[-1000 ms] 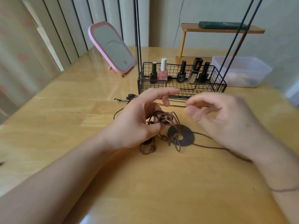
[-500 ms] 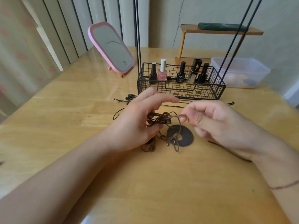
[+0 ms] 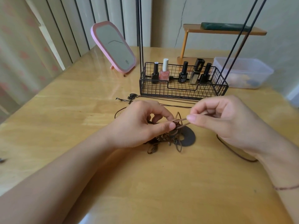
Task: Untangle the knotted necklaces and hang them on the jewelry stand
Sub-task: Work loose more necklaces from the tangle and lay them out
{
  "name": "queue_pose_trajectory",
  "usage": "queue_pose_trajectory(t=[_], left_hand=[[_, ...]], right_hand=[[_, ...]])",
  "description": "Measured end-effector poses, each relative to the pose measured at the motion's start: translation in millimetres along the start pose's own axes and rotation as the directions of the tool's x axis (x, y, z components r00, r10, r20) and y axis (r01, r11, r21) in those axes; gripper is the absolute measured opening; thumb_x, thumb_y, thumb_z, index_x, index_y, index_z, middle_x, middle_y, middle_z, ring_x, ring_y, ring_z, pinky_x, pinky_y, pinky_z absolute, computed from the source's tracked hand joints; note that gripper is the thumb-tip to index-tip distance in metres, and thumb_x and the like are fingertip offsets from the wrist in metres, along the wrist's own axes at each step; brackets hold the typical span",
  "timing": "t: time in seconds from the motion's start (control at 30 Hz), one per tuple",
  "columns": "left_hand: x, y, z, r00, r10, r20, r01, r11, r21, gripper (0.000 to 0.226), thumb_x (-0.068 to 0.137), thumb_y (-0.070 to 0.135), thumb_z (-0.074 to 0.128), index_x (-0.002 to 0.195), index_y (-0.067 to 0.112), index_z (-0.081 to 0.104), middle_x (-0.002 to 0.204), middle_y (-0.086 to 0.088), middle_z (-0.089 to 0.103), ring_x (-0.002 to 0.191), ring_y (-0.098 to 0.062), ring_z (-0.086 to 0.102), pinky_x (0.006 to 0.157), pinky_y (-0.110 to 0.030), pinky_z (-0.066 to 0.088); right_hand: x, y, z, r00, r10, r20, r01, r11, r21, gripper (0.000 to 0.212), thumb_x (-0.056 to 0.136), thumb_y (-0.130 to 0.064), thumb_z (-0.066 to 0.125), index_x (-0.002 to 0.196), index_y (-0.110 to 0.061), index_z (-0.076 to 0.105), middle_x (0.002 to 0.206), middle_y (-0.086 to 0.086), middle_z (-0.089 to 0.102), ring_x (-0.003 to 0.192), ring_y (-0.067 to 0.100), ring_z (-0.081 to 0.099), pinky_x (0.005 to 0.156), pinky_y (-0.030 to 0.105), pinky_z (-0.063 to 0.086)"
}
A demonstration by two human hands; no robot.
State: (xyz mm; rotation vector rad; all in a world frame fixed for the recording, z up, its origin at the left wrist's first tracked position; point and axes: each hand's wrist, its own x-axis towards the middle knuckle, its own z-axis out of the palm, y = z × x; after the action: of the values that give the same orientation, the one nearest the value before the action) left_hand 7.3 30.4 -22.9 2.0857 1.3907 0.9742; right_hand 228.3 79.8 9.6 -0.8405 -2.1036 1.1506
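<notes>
A tangle of brown cord necklaces (image 3: 163, 140) with small metal clasps lies mid-table, partly under my left hand. A dark flat ring pendant (image 3: 188, 139) rests against it. My left hand (image 3: 139, 125) pinches the knot between thumb and forefinger. My right hand (image 3: 226, 120) pinches a brown cord loop (image 3: 182, 121) that runs taut from the knot. Another cord (image 3: 233, 150) trails under my right wrist. The jewelry stand's black wire basket (image 3: 182, 90) stands behind, its thin uprights (image 3: 140, 38) rising out of view.
Nail polish bottles (image 3: 165, 70) stand in the basket. A pink mirror (image 3: 113, 47) leans at the back left. A clear plastic box (image 3: 242, 73) and a small wooden shelf (image 3: 223, 31) are at the back right. Thin chains (image 3: 169, 101) lie before the basket.
My right hand closed on a cord loop and drew it out to the right. My left hand curled its fingers down onto the knot.
</notes>
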Motion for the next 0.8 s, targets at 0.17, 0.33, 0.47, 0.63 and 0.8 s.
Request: queue_pose_trajectory(t=[0.17, 0.33, 0.47, 0.63, 0.8], left_hand=[[-1.4, 3.8, 0.3, 0.998, -0.057, -0.032, 0.05, 0.984, -0.174, 0.01, 0.089, 0.01, 0.072, 0.084, 0.014, 0.064, 0.067, 0.021, 0.059, 0.043, 0.001, 0.044, 0.045, -0.005, 0.029], [1.5, 0.1, 1.1, 0.987, -0.136, -0.089, 0.096, 0.931, -0.351, 0.013, 0.092, 0.006, 0.067, 0.087, 0.008, 0.055, 0.079, 0.007, 0.062, 0.048, -0.003, 0.043, 0.044, -0.013, 0.034], [2.5, 1.7, -2.2, 0.977, -0.205, -0.056, 0.138, 0.811, -0.568, 0.011, 0.088, 0.015, 0.062, 0.086, 0.014, 0.05, 0.077, -0.02, 0.06, 0.052, -0.018, 0.055, 0.046, -0.025, 0.042], [3.3, -1.1, -4.4, 0.979, -0.197, -0.046, 0.112, 0.72, -0.685, 0.01, 0.082, 0.013, 0.061, 0.083, 0.023, 0.059, 0.103, -0.027, 0.062, 0.083, -0.023, 0.061, 0.07, -0.034, 0.045], [3.5, -7.3, -2.9, 0.994, -0.076, -0.075, 0.01, 0.762, -0.648, 0.009, 0.078, 0.021, 0.073, 0.084, 0.027, 0.069, 0.092, 0.0, 0.064, 0.087, -0.018, 0.056, 0.08, -0.028, 0.049]], right_hand=[[-0.6, 1.8, -0.5, 0.994, -0.05, 0.096, 0.051, 0.999, -0.004, 0.019, 0.081, -0.04, 0.07, 0.078, -0.021, 0.069, 0.064, 0.0, 0.064, 0.056, 0.005, 0.052, 0.055, 0.015, 0.042], [-2.8, 7.4, 4.9, 0.96, -0.017, 0.279, 0.044, 0.995, -0.09, 0.023, 0.084, -0.046, 0.072, 0.082, -0.024, 0.067, 0.07, 0.002, 0.068, 0.06, 0.017, 0.061, 0.058, 0.032, 0.051], [-4.8, 11.4, 8.7, 0.928, -0.007, 0.372, 0.131, 0.941, -0.31, 0.03, 0.087, -0.057, 0.063, 0.08, -0.028, 0.066, 0.072, -0.001, 0.063, 0.064, 0.016, 0.057, 0.06, 0.038, 0.049], [-7.5, 7.6, 13.6, 0.917, -0.226, 0.329, 0.387, 0.706, -0.593, 0.053, 0.09, -0.076, 0.04, 0.085, -0.035, 0.073, 0.093, -0.019, 0.066, 0.086, 0.007, 0.061, 0.068, 0.036, 0.053], [-6.9, 3.3, 11.2, 0.804, -0.574, -0.155, 0.441, 0.75, -0.493, 0.034, 0.098, -0.036, 0.057, 0.081, -0.012, 0.075, 0.085, 0.003, 0.073, 0.08, 0.019, 0.067, 0.066, 0.04, 0.052]])
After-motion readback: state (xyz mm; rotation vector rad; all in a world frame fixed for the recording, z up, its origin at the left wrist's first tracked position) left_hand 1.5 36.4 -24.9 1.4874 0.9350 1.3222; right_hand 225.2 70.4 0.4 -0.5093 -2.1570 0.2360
